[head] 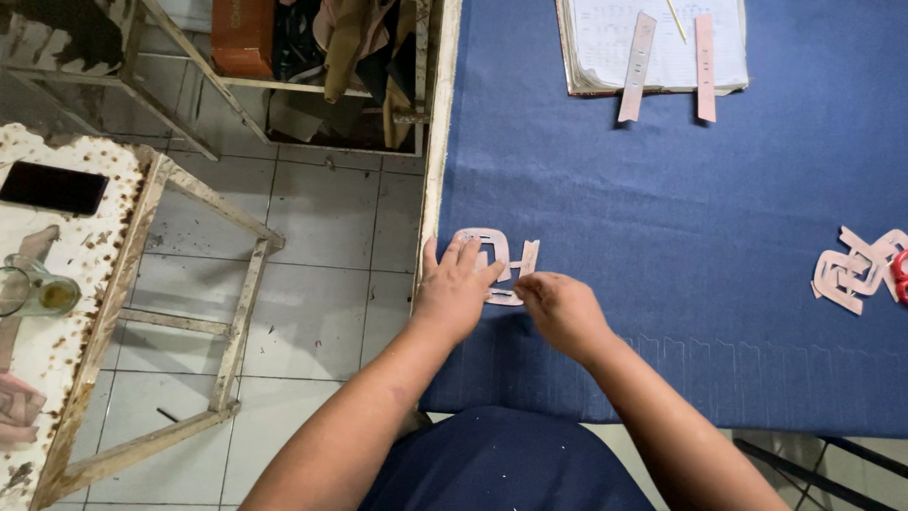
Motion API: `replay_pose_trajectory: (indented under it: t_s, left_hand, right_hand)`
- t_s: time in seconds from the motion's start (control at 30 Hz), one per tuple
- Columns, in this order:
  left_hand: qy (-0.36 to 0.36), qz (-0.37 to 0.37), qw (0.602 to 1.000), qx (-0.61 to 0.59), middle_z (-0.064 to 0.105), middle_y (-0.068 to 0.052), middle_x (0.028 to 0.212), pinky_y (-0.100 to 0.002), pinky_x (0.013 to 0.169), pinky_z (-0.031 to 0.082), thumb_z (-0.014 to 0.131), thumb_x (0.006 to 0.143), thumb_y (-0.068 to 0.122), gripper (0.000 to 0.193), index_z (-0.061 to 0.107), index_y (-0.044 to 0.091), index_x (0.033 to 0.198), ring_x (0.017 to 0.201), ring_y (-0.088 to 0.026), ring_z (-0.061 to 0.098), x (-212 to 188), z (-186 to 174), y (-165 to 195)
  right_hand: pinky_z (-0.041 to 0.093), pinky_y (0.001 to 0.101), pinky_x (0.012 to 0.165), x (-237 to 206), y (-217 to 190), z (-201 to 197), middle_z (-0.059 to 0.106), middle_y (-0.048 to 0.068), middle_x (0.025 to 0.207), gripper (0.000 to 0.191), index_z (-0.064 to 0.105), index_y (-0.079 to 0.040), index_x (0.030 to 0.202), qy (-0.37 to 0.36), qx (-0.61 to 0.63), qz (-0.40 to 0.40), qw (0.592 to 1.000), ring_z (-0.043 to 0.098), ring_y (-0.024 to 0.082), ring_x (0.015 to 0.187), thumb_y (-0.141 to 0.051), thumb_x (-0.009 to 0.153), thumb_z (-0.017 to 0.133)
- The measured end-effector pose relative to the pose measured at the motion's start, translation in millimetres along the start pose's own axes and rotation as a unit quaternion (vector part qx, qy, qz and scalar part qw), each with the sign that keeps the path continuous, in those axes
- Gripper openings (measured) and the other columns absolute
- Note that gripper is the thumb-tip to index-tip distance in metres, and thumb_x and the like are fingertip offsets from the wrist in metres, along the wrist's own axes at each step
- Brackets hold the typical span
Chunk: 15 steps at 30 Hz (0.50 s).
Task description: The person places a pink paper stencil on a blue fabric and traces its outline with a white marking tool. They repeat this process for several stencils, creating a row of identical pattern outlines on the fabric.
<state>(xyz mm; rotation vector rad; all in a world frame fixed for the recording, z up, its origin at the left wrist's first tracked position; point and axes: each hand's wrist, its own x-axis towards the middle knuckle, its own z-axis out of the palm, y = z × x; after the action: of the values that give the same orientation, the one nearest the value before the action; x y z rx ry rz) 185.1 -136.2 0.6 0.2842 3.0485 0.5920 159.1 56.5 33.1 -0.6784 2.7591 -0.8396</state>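
Left hand point(456, 289) lies flat on pink template point(492, 260), right hand point(558, 308) pinching it; more templates point(856, 270) lie well apart.

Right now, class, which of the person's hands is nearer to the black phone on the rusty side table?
Left. The left hand rests at the blue cloth's near-left edge, on the side facing the phone; the right hand lies beyond it, further from the phone.

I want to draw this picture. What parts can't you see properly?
- Head view: the left hand covers part of the pink template.
- The right hand curls over its fingertips, hiding whatever they pinch.
- The red thing is cut off by the right edge.
- The notebook is cut off by the top edge.
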Motion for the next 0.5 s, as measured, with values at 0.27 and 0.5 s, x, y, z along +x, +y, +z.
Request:
replay_pose_trajectory:
  t_s: [0.27, 0.5]
  left_hand:
    - [-0.021, 0.005, 0.999, 0.039, 0.045, -0.022, 0.151, -0.064, 0.118, 0.012, 0.047, 0.096, 0.014, 0.047, 0.061, 0.029, 0.138, 0.145, -0.037, 0.037, 2.1, 1.5, 4.4]
    - [-0.037, 0.002, 0.998, 0.053, 0.044, -0.022, 0.153, -0.064, 0.118, 0.013, 0.049, 0.095, 0.015, 0.048, 0.059, 0.027, 0.14, 0.144, -0.039, 0.037, 2.5, 0.0, 8.8]
  right_hand:
    - [0.057, 0.0421, 0.081, 21.0, 8.2, -8.5, 0.076, 0.015, 0.099, 0.022, 0.075, -0.004, 0.103, 0.054, -0.044, 0.022, 0.997, 0.073, 0.034, 0.091, -0.023, 0.096, 0.065]
    - [0.058, 0.0389, 0.079, 24.7, 14.8, -8.2, 0.077, 0.015, 0.099, 0.024, 0.074, -0.004, 0.107, 0.081, 0.031, 0.059, 0.994, 0.075, 0.031, 0.092, -0.023, 0.096, 0.067]
